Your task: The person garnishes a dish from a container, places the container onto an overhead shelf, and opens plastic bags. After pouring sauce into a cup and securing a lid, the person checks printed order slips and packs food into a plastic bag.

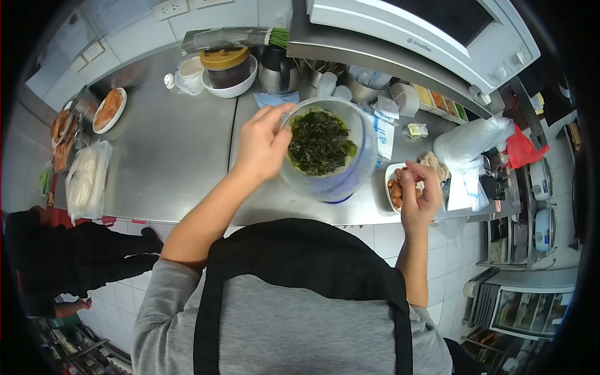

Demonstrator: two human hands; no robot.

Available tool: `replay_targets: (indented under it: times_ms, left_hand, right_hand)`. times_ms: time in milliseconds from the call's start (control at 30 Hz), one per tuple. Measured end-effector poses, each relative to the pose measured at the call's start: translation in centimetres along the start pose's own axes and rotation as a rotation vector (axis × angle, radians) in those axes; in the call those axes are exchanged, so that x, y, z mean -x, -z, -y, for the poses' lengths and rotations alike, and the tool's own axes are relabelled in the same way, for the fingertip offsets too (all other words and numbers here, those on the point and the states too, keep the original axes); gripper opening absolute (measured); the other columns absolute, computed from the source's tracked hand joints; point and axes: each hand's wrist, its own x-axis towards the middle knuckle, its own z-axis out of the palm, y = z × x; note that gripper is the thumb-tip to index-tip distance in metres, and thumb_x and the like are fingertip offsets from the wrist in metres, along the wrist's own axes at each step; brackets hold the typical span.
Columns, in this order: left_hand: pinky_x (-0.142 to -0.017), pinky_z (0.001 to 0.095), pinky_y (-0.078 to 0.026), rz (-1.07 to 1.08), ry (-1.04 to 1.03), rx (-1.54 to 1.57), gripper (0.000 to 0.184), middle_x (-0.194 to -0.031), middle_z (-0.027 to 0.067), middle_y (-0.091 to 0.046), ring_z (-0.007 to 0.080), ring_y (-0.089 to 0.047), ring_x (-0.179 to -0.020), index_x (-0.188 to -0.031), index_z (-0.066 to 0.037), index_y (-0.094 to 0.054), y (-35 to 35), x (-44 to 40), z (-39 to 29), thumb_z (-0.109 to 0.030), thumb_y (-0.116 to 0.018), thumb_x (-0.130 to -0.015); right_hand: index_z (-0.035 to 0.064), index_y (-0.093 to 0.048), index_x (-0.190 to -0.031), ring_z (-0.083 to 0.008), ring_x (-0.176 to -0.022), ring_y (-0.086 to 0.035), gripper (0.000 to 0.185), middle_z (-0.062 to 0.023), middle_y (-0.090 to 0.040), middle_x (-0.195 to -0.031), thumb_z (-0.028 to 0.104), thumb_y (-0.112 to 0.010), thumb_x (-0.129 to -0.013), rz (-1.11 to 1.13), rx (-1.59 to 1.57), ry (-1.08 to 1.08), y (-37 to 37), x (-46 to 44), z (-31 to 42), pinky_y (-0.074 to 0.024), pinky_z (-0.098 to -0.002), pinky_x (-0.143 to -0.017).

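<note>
My left hand [265,140] grips the rim of a clear, round plastic container [365,150], fingers outside and thumb over the edge. Dark green chopped leaves in greenish liquid [320,142] lie inside it; the container is tilted toward me. My right hand [420,199] is over a small white dish [389,181] of brown, browned-looking pieces [395,192] near the counter's front edge. Its thumb and forefinger are bent together in a pinch, and anything between them is too small to make out. The hand covers part of the dish.
Above the steel counter [169,156] juts a shelf with a toaster oven [425,37]. At the back stand a yellow-lidded tub [225,67] in a white bowl and a dark jug [278,72]. Bagged food [89,181] lies left; a person in black [75,256] stands beyond.
</note>
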Motion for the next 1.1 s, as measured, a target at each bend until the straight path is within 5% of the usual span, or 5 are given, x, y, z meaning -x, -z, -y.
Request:
replay_targets:
  times_ms: [167, 267, 367, 600, 1100]
  left_hand:
    - [-0.069, 0.037, -0.047, 0.037, 0.034, -0.009, 0.035, -0.092, 0.018, -0.06, 0.0312, -0.059, -0.075, -0.107, -0.002, -0.059, -3.8, 1.2, 1.8, -0.007, -0.053, -0.073]
    - [-0.056, 0.0255, -0.039, 0.027, -0.025, 0.042, 0.035, -0.071, 0.0054, -0.048, 0.012, -0.043, -0.058, -0.107, -0.002, -0.059, -6.6, 1.4, 1.7, -0.001, -0.053, -0.073]
    - [-0.07, 0.0388, -0.047, 0.131, 0.099, 0.096, 0.033, -0.092, 0.0182, -0.06, 0.0327, -0.059, -0.076, -0.105, -0.001, -0.059, -7.0, 1.3, -0.2, -0.008, -0.053, -0.073]
    - [-0.07, 0.0397, -0.047, 0.108, -0.042, 0.112, 0.034, -0.094, 0.0169, -0.06, 0.0337, -0.059, -0.077, -0.105, -0.002, -0.058, -8.9, 1.1, -1.6, -0.009, -0.054, -0.073]
    - [-0.074, 0.0432, -0.047, 0.239, -0.13, 0.062, 0.031, -0.098, 0.0158, -0.061, 0.036, -0.059, -0.082, -0.103, -0.007, -0.058, -12.8, -1.6, -3.4, -0.012, -0.053, -0.073]
  right_hand:
    - [0.0001, -0.063, -0.086, -0.0175, -0.065, -0.054, 0.015, -0.0089, -0.058, -0.077, -0.006, -0.06, -0.073, 0.066, -0.031, 0.176, 2.1, -0.1, 1.5, -0.0419, -0.0252, -0.059]
    - [0.0002, -0.064, -0.086, -0.0195, -0.069, -0.057, 0.018, -0.0104, -0.058, -0.078, -0.009, -0.062, -0.07, 0.196, -0.129, 0.159, 3.0, -0.4, 2.2, -0.0453, -0.0273, -0.063]
    - [0.0022, -0.064, -0.089, -0.0246, -0.074, -0.06, 0.021, -0.0105, -0.059, -0.086, -0.007, -0.064, -0.07, 0.388, -0.103, 0.213, 2.3, -0.4, 2.5, -0.0484, -0.0307, -0.064]
    - [0.0116, -0.054, -0.118, -0.034, -0.107, -0.052, 0.052, -0.0193, -0.05, -0.119, 0.008, -0.069, -0.068, 0.747, 0.439, 0.362, -2.7, -0.4, -0.6, -0.0474, -0.0389, -0.084]
    - [0.0066, -0.064, -0.094, -0.0329, -0.082, -0.06, 0.032, -0.0141, -0.059, -0.1, -0.002, -0.065, -0.063, 0.745, 0.463, 0.191, -3.4, 0.0, -6.0, -0.0491, -0.0388, -0.075]
